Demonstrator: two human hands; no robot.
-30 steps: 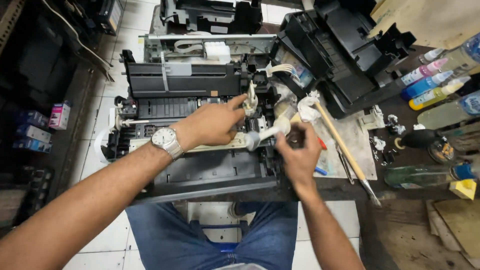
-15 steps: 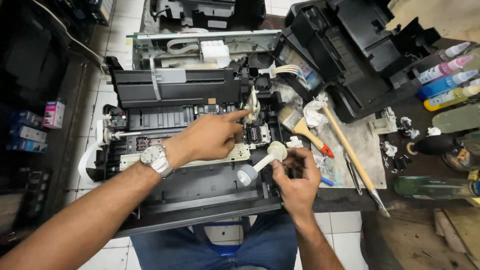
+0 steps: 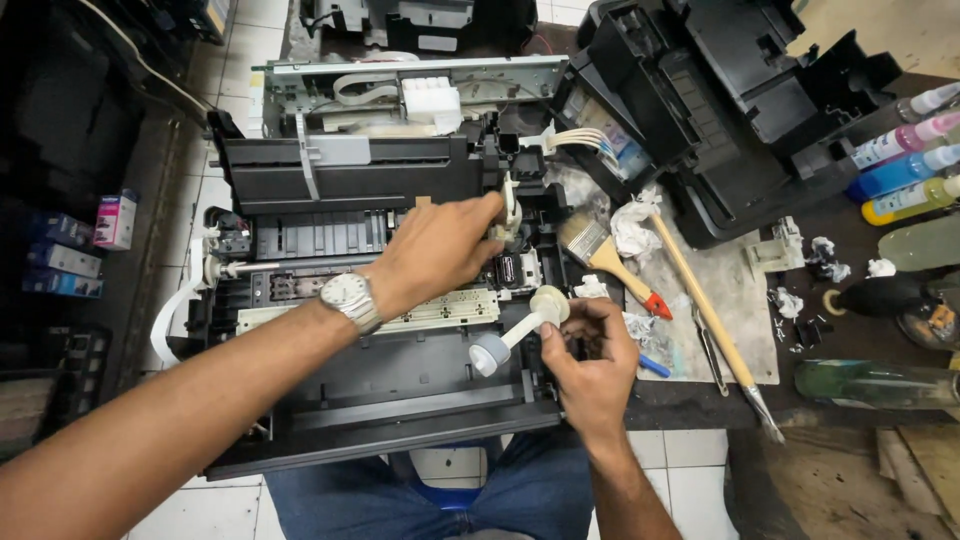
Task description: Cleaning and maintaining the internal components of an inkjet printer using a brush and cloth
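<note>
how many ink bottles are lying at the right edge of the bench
4, stacked along the upper right edge: a clear-capped bottle on top, then the pink bottle, the blue bottle and the yellow bottle. More may lie past the frame edge.

White syringe tilted over opened printer

Printer repair workshop, viewed from above the workbench.

An opened inkjet printer is lying stripped of its cover on the bench, with a removed black housing sitting beside it. Ink refill bottles in several colours are lying at the right edge. A paintbrush, a long wooden-handled tool and crumpled wipes are resting on a stained work mat. Boxed cartridges are standing on dark shelving at the left, and further dismantled machines are waiting behind.
</note>
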